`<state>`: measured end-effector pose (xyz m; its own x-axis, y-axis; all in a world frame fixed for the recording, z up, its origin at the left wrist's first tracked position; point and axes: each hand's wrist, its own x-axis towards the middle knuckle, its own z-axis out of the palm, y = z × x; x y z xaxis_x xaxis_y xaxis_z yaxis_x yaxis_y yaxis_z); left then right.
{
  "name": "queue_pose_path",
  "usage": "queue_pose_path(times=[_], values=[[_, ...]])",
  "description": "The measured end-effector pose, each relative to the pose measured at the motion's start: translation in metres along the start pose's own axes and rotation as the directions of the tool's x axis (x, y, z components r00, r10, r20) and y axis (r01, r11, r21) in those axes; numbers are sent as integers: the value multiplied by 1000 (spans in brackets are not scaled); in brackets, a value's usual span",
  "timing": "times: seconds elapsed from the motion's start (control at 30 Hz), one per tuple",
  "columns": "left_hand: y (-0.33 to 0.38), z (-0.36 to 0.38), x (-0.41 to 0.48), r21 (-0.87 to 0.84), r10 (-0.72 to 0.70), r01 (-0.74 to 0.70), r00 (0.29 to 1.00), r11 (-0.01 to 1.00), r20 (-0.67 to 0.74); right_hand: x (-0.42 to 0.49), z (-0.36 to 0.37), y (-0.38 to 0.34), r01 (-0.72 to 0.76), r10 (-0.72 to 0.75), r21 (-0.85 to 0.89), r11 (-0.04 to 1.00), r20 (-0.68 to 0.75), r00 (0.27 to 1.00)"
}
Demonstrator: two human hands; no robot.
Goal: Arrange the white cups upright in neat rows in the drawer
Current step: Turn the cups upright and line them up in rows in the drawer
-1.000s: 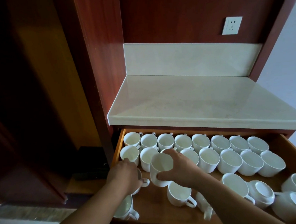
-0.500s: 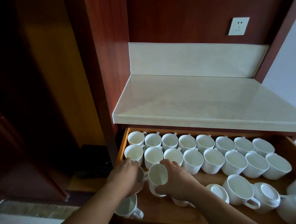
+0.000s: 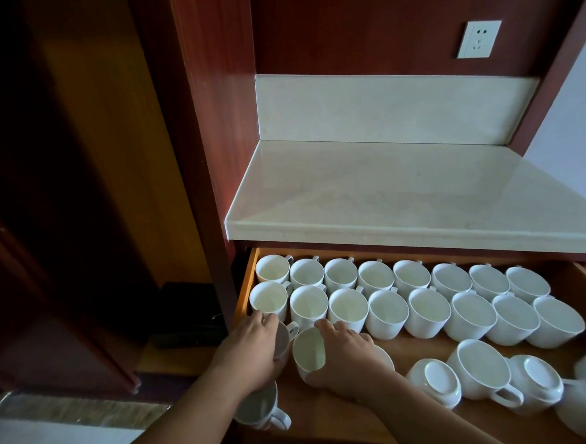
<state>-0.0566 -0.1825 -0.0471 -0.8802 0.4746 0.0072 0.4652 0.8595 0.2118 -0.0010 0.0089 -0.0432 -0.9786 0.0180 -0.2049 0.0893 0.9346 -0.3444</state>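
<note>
Hands each hold a cup, left hand's (image 3: 249,349) grip seemingly shadowed.

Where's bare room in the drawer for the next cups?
Free: the wood strip between the second row and the loose cups at the front right. Crowded: both back rows, packed rim to rim, and the front left, where both hands hold cups.

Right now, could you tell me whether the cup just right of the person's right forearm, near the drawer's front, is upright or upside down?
Upside down. That cup shows its flat base ring facing up, unlike the upright cup beside it, whose open mouth shows.
</note>
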Motion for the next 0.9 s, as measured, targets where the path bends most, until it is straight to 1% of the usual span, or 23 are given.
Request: queue_pose_path(times=[0.07,0.17,0.37,0.6,0.8,0.9], values=[[0,0,0,-9,14,-14,1000,1000,5,1,0,0,-2,3,-15,1000,4,1000],[1,3,1,-6,10,-10,1000,1000,-9,2,2,1,-4,4,17,1000,8,1000],[3,8,3,21,-44,45,998,999,-51,3,5,3,-30,29,45,999,10,1000],[6,11,5,37,-89,92,993,995,-79,12,3,1,-24,23,56,998,18,1000],[4,13,5,45,-75,80,992,996,-104,18,8,-1,-26,29,91,996,-34,999],[4,13,5,38,-76,80,992,996,-105,18,12,0,-22,28,81,996,-62,998]])
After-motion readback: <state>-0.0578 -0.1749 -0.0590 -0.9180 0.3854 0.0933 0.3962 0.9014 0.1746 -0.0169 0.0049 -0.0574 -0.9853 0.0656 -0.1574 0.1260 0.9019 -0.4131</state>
